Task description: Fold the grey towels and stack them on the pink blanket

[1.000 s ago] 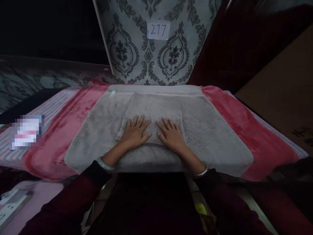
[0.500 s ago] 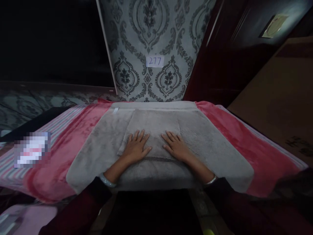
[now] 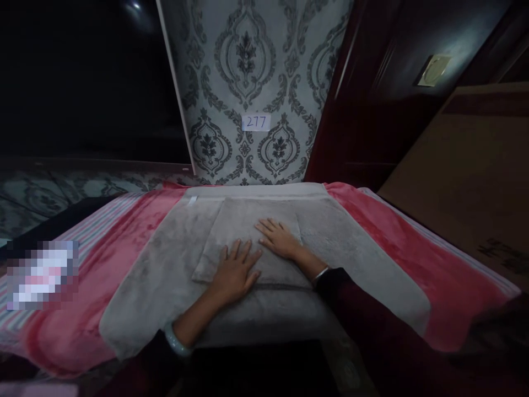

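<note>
Head view: a folded cloth (image 3: 243, 220) lies flat on a grey blanket (image 3: 359, 270), directly under both hands; left hand (image 3: 233, 277), fingers spread, gripping nothing, is nearer its front edge; right hand (image 3: 281, 240), also splayed and empty, rests farther in; long axis unclear.

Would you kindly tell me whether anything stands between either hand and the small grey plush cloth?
Nothing visible does: the left hand and the right hand both lie spread, palm down, on the small grey plush cloth, which rests on the larger grey plush blanket.
</note>
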Tool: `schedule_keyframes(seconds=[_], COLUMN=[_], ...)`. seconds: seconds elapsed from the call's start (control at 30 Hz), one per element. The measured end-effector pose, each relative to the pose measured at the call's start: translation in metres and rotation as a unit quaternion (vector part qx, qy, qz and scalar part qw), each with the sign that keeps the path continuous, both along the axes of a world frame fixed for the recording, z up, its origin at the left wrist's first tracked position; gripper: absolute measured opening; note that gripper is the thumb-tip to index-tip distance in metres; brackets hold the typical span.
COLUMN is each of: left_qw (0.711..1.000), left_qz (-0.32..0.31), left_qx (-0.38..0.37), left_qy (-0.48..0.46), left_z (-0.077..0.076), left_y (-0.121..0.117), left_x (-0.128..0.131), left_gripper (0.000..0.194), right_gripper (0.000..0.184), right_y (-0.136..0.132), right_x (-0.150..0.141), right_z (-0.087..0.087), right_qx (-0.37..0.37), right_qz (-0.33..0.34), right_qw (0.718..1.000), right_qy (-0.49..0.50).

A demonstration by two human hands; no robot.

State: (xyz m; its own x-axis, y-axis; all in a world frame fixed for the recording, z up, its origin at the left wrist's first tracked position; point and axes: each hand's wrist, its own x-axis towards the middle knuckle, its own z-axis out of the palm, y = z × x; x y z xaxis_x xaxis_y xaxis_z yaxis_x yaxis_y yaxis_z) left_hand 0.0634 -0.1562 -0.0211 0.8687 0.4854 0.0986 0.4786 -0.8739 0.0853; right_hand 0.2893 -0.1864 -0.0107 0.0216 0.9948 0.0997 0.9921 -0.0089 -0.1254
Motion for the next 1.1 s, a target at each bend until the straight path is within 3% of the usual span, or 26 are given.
schedule_keyframes(seconds=[0.17, 0.3, 0.4, 0.47, 0.57, 0.7, 0.83, 1.0, 1.1], left_qw=[1.000, 0.999, 0.996, 0.996, 0.997, 0.995, 0.993, 0.977, 0.971], left_qz=[-0.003, -0.031, -0.047, -0.023, 0.025, 0.085, 0.116, 0.208, 0.233], left_qx=[0.011, -0.032, -0.066, -0.060, -0.056, -0.054, -0.038, -0.047, -0.060], left_qy=[-0.019, -0.001, -0.022, -0.058, -0.044, -0.002, -0.003, -0.003, 0.002], left_z=[-0.008, 0.006, 0.028, 0.043, 0.053, 0.035, 0.012, 0.010, 0.012], left_y=[0.001, 0.014, 0.046, 0.074, 0.114, 0.140, 0.147, 0.162, 0.171], left_x=[-0.003, -0.006, 0.006, 0.026, 0.065, 0.100, 0.101, 0.091, 0.086], left_gripper=[0.056, 0.056, 0.046, 0.048, 0.057, 0.062, 0.066, 0.070, 0.069], right_gripper=[0.058, 0.055, 0.053, 0.055, 0.057, 0.058, 0.058, 0.058, 0.059], right_y=[0.004, 0.012, 0.033, 0.050, 0.069, 0.072, 0.069, 0.070, 0.067], right_x=[0.021, 0.021, 0.022, 0.023, 0.021, 0.019, 0.021, 0.025, 0.024], right_z=[-0.013, -0.001, 0.017, 0.026, 0.025, 0.000, -0.016, -0.015, -0.013], right_qx=[0.009, 0.028, 0.055, 0.062, 0.051, 0.033, 0.039, 0.037, 0.047], right_qz=[-0.034, -0.061, -0.127, -0.181, -0.235, -0.239, -0.231, -0.240, -0.254], right_qw=[0.999, 0.998, 0.989, 0.979, 0.968, 0.969, 0.971, 0.969, 0.965], right_qy=[-0.015, 0.011, 0.059, 0.074, 0.076, 0.052, 0.047, 0.052, 0.049])
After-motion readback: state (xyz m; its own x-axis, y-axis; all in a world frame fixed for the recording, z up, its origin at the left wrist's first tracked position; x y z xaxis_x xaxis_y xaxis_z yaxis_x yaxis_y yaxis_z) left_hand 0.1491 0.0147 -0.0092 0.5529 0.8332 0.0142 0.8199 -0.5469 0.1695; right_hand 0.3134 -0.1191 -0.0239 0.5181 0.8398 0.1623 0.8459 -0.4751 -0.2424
